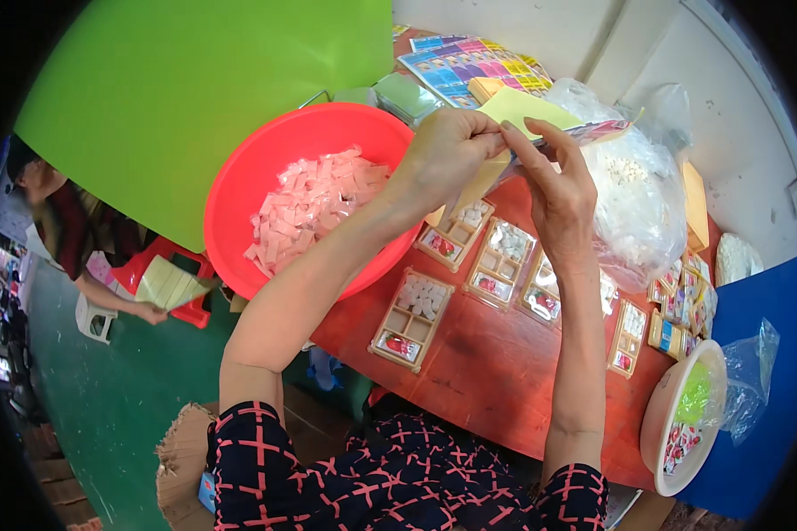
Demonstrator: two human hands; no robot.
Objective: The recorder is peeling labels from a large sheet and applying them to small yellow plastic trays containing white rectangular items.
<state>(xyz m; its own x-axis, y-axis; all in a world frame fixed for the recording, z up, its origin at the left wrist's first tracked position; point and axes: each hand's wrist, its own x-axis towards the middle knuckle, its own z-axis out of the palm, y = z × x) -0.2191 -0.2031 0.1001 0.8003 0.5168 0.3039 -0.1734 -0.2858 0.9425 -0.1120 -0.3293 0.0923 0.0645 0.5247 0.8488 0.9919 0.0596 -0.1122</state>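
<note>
Both arms reach forward over the red tabletop (496,376). The left forearm slants up and to the right, crossing the red bowl (224,199), its wrist bent and the left hand (443,152) curled, thumb and forefinger drawn together. The right forearm rises almost straight, the right hand (562,190) arched with bent, slightly spread fingers, its tips meeting the left fingertips. They meet at the near edge of the yellow sheet (537,108), which lies just beyond them; whether either hand actually grips it cannot be told, since the fingers cover the contact.

The tan piece (481,188) below the left hand is partly covered and hard to identify. The left forearm hides part of the bowl and its pink strips (297,203); the right one cuts across a divided tray (538,296). Printed material behind the right hand is mostly masked.
</note>
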